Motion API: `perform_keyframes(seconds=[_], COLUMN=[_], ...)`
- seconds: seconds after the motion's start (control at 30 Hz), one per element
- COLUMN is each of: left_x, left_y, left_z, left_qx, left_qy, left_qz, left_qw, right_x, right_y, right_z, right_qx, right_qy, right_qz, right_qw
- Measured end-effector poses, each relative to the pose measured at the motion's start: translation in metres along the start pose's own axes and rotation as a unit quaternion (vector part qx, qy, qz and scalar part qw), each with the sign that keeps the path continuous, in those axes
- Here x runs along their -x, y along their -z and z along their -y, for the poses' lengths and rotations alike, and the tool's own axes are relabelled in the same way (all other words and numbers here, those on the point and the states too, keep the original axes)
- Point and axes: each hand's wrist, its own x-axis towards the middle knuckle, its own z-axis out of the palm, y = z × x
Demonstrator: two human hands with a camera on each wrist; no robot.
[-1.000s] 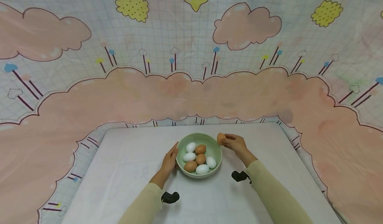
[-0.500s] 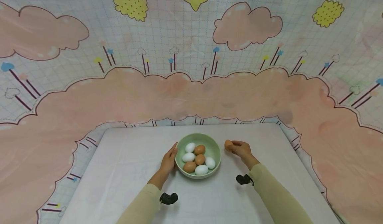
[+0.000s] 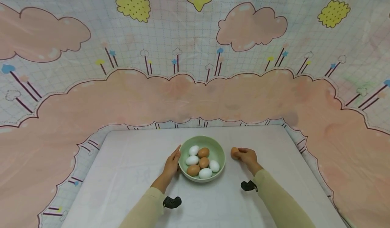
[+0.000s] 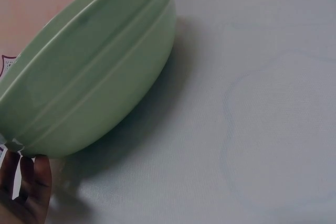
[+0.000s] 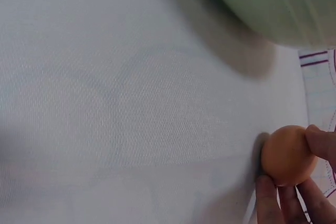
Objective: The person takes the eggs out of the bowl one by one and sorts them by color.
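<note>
Nearly in the table's middle is a pale green bowl (image 3: 218, 150) with several white eggs (image 3: 192, 160) and three brown eggs (image 3: 193, 170) in it. My left hand (image 3: 171, 163) lies against the bowl's left side. Its fingertips touch the green outer wall (image 4: 105, 77) in the left wrist view, the fingers fairly straight. To the right of the bowl, my right hand (image 3: 248, 156) pinches another brown egg (image 5: 289, 156) between thumb and fingers, apart from the bowl. That egg is low over the white tabletop, close to its own shadow; whether it touches is hard to tell.
The table (image 3: 128, 153) is covered in white cloth. Behind it hangs a patterned curtain (image 3: 195, 96) with clouds and a star. A black wrist camera (image 3: 172, 202) hangs by the left sleeve, and another black camera (image 3: 248, 186) by the right.
My right hand has carried the brown egg from the bowl's upper right rim outward to the right and down towards the table. The left hand stays at the bowl.
</note>
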Motion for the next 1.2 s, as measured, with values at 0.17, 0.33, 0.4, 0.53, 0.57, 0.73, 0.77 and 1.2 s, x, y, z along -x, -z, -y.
perform_keyframes(seconds=[0.17, 0.33, 0.4, 0.53, 0.57, 0.73, 0.77, 1.2], left_x=[0.001, 0.001, 0.001, 0.002, 0.002, 0.003, 0.003, 0.005], left_y=[0.0, 0.0, 0.0, 0.0, 0.0, -0.001, -0.001, 0.0], left_z=[0.0, 0.001, 0.001, 0.0, -0.001, 0.0, 0.0, -0.004], left_qx=[0.002, 0.003, -0.001, -0.001, 0.0, 0.009, 0.009, 0.007], left_qy=[0.006, 0.005, 0.004, 0.005, 0.005, 0.002, 0.001, -0.001], left_qz=[0.003, 0.004, 0.003, 0.002, 0.002, 0.005, 0.005, 0.008], left_qw=[1.0, 1.0, 1.0, 1.0, 1.0, 0.9999, 0.9999, 0.9999], right_x=[0.001, 0.001, 0.001, 0.001, 0.002, 0.005, 0.005, 0.023], right_y=[-0.001, -0.001, -0.001, 0.001, 0.003, 0.008, 0.008, -0.043], right_z=[0.0, 0.0, 0.0, 0.001, 0.003, 0.014, 0.018, 0.072], right_qx=[0.026, 0.033, 0.03, 0.025, 0.024, 0.031, 0.029, 0.003], right_qy=[0.015, 0.018, 0.019, 0.021, 0.022, 0.045, 0.056, 0.198], right_qz=[-0.007, -0.013, -0.014, -0.01, -0.008, -0.014, -0.02, -0.025], right_qw=[0.9995, 0.9992, 0.9993, 0.9994, 0.9995, 0.9984, 0.9978, 0.9798])
